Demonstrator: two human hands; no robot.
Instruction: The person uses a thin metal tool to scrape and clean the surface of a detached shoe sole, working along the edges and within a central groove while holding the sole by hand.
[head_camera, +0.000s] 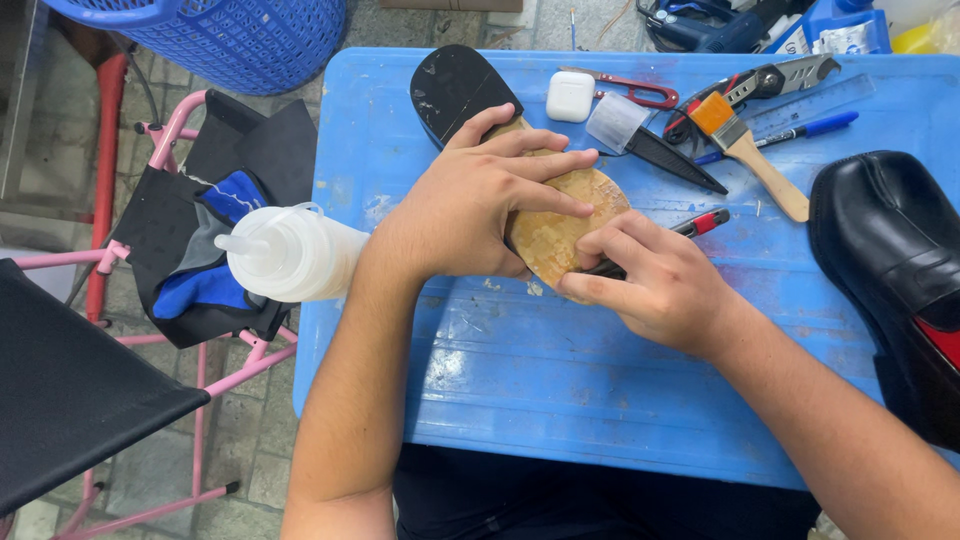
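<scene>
A shoe lies sole-up on the blue table (560, 390), with a black heel (455, 85) at the far end and a tan, worn forepart (552, 240) near me. My left hand (475, 205) presses flat over the middle of the sole, fingers spread across it. My right hand (655, 280) grips a slim tool with a red and black handle (705, 222), its working end hidden at the sole's near right edge.
A black shoe (890, 260) rests at the table's right edge. Behind the sole lie a small white case (570, 97), red-handled scissors (640, 92), a black-bladed knife (650, 145), a paintbrush (750, 150), a utility knife (770, 80) and a blue pen (800, 132). A white squeeze bottle (295, 252) stands at the left edge.
</scene>
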